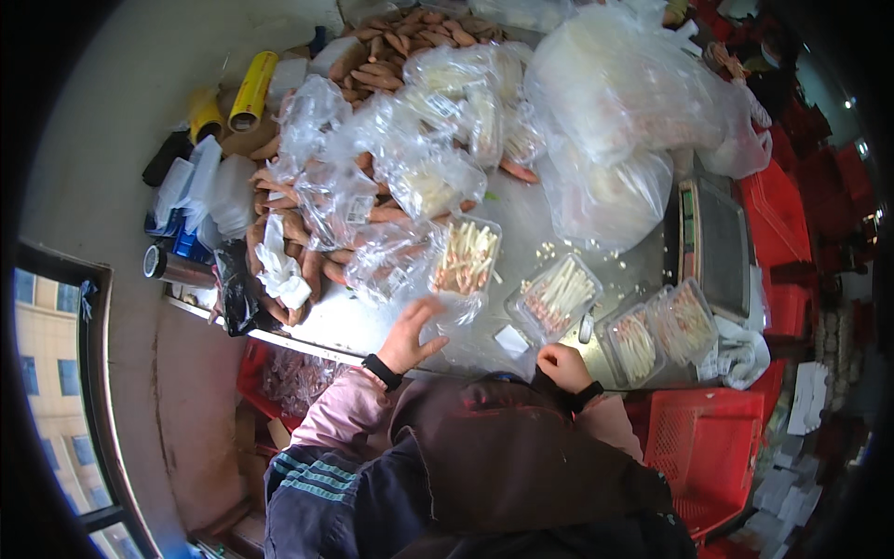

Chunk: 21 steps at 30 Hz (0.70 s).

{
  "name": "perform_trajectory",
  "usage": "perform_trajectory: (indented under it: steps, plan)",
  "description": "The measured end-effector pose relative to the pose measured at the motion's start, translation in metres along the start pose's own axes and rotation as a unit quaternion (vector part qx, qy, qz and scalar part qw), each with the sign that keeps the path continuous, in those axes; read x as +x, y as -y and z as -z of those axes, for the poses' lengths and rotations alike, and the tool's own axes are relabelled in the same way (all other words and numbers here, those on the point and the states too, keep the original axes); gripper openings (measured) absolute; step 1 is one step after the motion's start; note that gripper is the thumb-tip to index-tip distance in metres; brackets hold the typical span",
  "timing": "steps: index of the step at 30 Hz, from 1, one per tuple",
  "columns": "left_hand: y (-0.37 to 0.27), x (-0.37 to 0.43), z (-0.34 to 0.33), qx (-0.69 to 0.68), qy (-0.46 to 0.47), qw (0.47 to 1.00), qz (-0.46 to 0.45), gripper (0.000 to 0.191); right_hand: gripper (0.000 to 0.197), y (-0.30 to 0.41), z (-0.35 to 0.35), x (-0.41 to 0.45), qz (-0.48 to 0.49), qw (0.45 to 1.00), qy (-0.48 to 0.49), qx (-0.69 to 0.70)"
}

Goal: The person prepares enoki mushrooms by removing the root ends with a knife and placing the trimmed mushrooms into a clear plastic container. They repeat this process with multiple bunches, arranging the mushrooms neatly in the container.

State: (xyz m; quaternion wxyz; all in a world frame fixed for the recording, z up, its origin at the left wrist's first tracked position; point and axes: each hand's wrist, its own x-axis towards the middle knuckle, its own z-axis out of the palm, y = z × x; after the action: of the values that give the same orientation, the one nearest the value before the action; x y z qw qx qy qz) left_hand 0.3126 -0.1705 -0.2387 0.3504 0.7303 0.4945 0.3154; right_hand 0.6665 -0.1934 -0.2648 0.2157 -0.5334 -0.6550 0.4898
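Note:
At the table's near edge, my left hand point(410, 338) is raised with its fingers apart, just below a clear plastic tray of pale, pink-based stalks point(466, 257). Crumpled clear film lies beside that tray. Curled at the edge, my right hand point(563, 366) is below a second clear tray of stalks point(560, 297); whether its fingers hold anything is hidden. A small white paper square point(512, 340) lies between the hands. Two more trays, one at lower right point(634, 344) and one beside it point(681, 323), touch each other right of my right hand.
Sweet potatoes point(377, 77) and clear plastic bags point(433, 182) are heaped at left and back. Large filled bags point(614, 91) stand at back right, above a scale point(719, 244). Yellow film rolls point(253, 91) and a steel flask point(178, 269) are left. A red crate point(705, 447) is lower right.

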Motion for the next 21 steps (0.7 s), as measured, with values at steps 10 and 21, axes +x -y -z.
perform_trajectory:
  steps: [10, 21]
  plan:
    - [0.039, 0.074, 0.089, 0.405, -0.142, 0.903, -0.013, 0.018, 0.007, 0.045, 0.013, -0.005, -0.073, 0.974, 0.136, 0.168]
    - [0.029, 0.272, 0.142, 0.514, 0.095, 0.852, -0.005, 0.050, 0.011, 0.017, 0.003, -0.001, -0.124, 0.979, 0.042, 0.159]
